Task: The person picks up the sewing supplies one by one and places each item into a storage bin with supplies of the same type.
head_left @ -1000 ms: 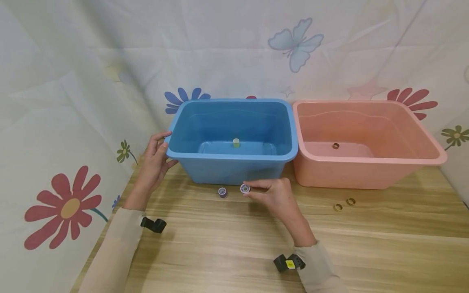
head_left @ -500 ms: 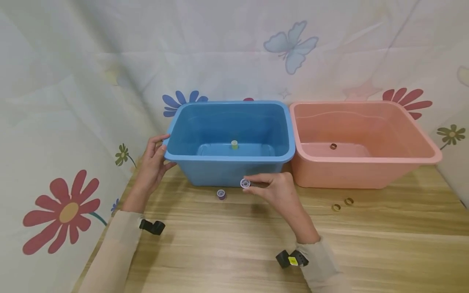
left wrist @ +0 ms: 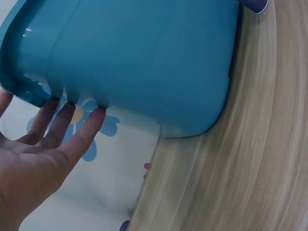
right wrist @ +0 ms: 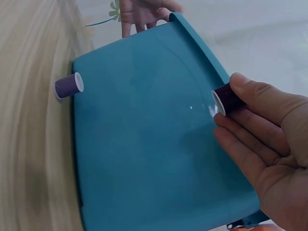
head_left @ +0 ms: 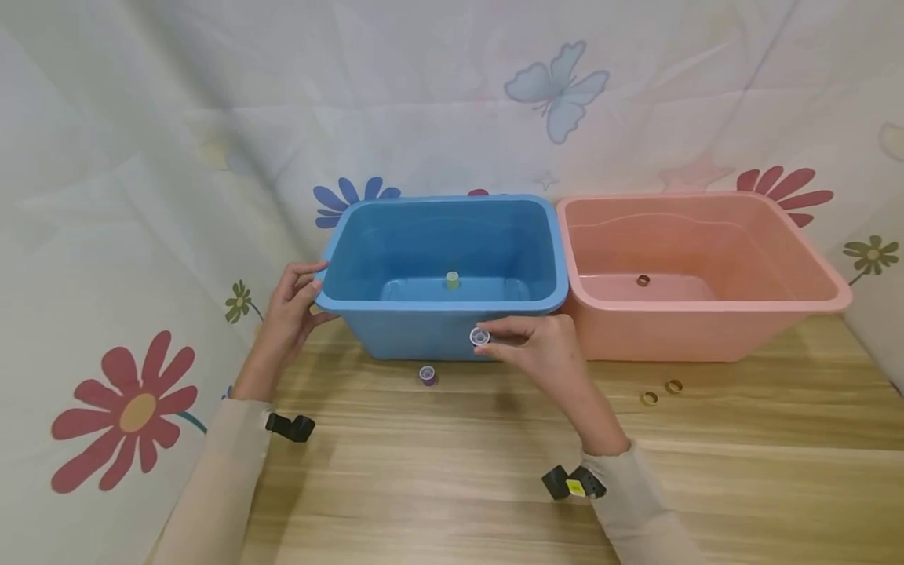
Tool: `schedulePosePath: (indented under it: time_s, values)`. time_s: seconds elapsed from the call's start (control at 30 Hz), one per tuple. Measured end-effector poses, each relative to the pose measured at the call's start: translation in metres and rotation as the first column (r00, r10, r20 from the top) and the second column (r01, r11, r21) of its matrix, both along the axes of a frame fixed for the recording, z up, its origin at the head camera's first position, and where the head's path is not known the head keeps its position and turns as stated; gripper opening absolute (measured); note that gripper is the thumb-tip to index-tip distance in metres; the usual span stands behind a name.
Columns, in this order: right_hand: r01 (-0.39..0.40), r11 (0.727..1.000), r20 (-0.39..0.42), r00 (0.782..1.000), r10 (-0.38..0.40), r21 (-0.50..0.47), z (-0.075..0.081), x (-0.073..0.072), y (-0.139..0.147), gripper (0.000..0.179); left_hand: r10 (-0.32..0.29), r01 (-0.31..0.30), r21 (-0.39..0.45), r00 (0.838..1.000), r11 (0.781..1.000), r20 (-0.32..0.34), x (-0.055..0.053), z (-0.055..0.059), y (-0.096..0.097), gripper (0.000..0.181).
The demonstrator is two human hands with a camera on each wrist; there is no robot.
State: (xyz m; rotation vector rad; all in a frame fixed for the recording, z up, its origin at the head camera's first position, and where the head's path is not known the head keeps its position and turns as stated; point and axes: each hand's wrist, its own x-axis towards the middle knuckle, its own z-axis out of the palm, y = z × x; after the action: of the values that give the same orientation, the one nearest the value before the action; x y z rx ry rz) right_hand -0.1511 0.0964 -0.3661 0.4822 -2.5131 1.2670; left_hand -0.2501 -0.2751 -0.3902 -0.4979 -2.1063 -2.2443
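My right hand [head_left: 554, 345] pinches a purple thread spool [right wrist: 226, 98] between thumb and fingertips. The spool's white end faces me, in front of the blue tub's front wall and below its rim. My left hand [head_left: 282, 310] holds the left rim of the blue tub [head_left: 438, 333]; in the left wrist view its fingertips [left wrist: 98, 115] touch the side wall under the rim. A second purple spool [head_left: 427, 376] stands on the table by the tub's front base. Inside the blue tub stands a yellow-green spool [head_left: 453, 279].
A pink tub [head_left: 664, 333] stands against the blue tub's right side, with a brass-coloured ring [head_left: 643, 280] on its floor. Two similar rings, a nearer ring [head_left: 649, 399] and a farther ring [head_left: 674, 386], lie before it on the wooden table [head_left: 424, 471]. A flowered curtain [head_left: 424, 102] hangs behind.
My right hand has raised the pinched spool from close over the table up along the front of the blue tub. My left hand stays on the rim.
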Motion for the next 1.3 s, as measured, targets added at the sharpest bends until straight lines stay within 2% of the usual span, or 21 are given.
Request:
schedulePosePath:
  time_s: [0.13,0.47,0.63,0.8,0.97,1.3]
  values:
    - [-0.017,1.000,-0.002,1.000,0.017,0.008,0.008,-0.002,0.000,0.032,-0.011,0.011,-0.004,1.000,1.000,-0.002,-0.002,0.000,-0.001,0.040]
    - [-0.068,0.998,0.002,0.998,0.068,-0.004,0.028,-0.003,-0.002,0.034,0.008,-0.008,-0.005,1.000,1.000,-0.028,-0.001,-0.003,-0.002,0.038]
    - [-0.073,0.997,0.022,0.997,0.073,-0.009,0.041,-0.003,0.000,0.033,0.037,-0.037,-0.021,0.999,0.999,-0.014,0.000,-0.003,0.000,0.039]
    - [-0.097,0.994,0.037,0.994,0.099,-0.057,0.050,-0.004,0.004,0.031,0.068,-0.068,-0.032,0.998,0.997,-0.005,0.000,-0.005,0.001,0.040]
    - [-0.121,0.990,0.008,0.993,0.122,-0.077,0.058,-0.008,0.006,0.031,0.085,-0.085,-0.037,0.996,0.996,-0.001,-0.001,-0.006,0.003,0.038]
    - [-0.125,0.992,-0.093,0.988,0.127,0.019,0.080,-0.018,0.007,0.030,0.093,-0.093,-0.049,0.996,0.994,0.000,-0.001,-0.007,0.007,0.037]
